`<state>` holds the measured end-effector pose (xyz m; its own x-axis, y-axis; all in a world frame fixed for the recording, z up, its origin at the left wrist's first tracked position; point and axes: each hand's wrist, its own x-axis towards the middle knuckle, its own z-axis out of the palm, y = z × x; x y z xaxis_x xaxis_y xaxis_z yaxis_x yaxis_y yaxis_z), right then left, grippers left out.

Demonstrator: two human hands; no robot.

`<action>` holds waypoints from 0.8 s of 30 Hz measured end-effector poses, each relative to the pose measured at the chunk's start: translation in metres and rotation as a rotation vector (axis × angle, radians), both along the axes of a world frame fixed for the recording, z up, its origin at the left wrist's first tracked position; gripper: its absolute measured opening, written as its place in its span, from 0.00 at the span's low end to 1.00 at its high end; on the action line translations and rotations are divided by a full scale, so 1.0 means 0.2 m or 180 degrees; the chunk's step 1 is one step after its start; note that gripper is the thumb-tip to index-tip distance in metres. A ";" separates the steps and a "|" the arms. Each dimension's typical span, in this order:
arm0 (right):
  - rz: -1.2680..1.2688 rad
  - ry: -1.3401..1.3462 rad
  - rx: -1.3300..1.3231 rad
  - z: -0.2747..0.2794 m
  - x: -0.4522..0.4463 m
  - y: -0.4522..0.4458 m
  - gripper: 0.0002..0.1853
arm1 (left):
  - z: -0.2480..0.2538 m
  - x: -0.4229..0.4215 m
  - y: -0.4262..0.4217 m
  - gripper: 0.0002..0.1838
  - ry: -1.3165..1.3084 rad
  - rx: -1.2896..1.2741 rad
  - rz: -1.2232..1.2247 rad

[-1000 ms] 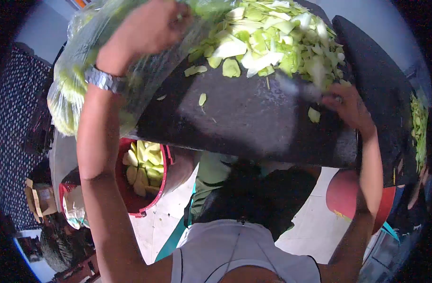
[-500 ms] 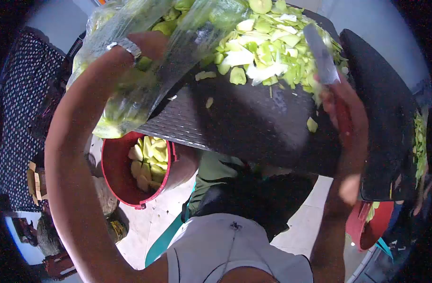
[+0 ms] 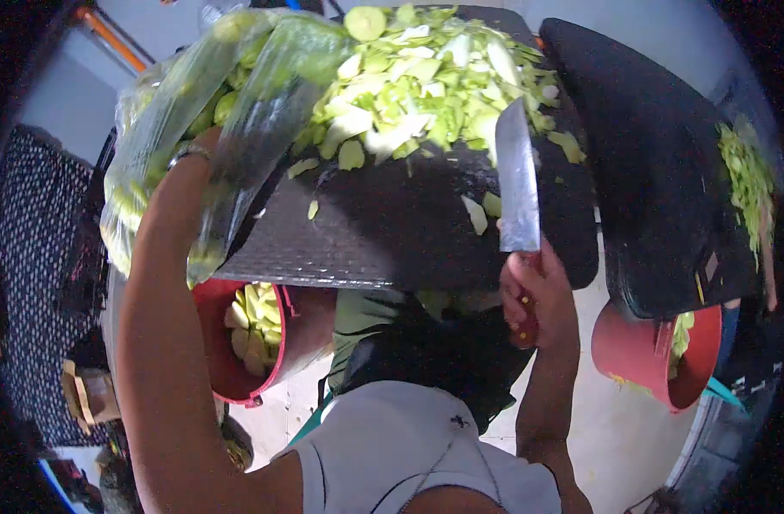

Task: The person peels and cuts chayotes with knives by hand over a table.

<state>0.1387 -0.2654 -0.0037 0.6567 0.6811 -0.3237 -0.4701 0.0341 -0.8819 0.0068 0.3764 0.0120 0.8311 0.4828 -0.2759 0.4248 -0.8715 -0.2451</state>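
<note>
My right hand (image 3: pixel 539 287) grips the wooden handle of a broad-bladed kitchen knife (image 3: pixel 519 180), blade pointing up and away from me over the near right part of the dark table (image 3: pixel 383 231). My left hand (image 3: pixel 207 141) reaches inside a clear plastic bag (image 3: pixel 268 128) at the table's left side. Its fingers are hidden among whole green fruits (image 3: pixel 227 108), so I cannot tell whether it holds one. A large heap of pale green peelings (image 3: pixel 426 94) covers the back of the table, with a few loose scraps (image 3: pixel 475 214) nearer me.
Below the table's left edge, a red bucket (image 3: pixel 281 377) holds peeled pale pieces (image 3: pixel 257 321). On the right stand a second dark table (image 3: pixel 658 188) with green shreds (image 3: pixel 746 171) and another red bucket (image 3: pixel 619 347). A cardboard box (image 3: pixel 92 394) sits at far left.
My right hand has drawn the knife back toward me, away from the peelings. My left hand is still in the bag. The whole view has shifted, with the tables now further left.
</note>
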 end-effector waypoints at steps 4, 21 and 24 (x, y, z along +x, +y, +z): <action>0.0014 0.0107 -0.0231 -0.05 -0.05 -0.07 0.24 | 0.00 -0.02 0.00 0.13 -0.0151 -0.0009 0.0179; -0.0119 -0.0032 -0.0642 -0.14 -0.03 -0.15 0.14 | -0.01 0.06 -0.05 0.15 -0.0540 -0.0011 0.0395; -0.0185 0.0034 -0.0679 -0.12 -0.05 -0.16 0.14 | 0.02 0.08 -0.04 0.15 -0.0659 0.0035 0.0408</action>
<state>0.1291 -0.2967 -0.0279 0.6887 0.5575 -0.4635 -0.4821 -0.1253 -0.8671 0.0220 0.3687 0.0159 0.8013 0.5899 -0.1002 0.5738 -0.8050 -0.1505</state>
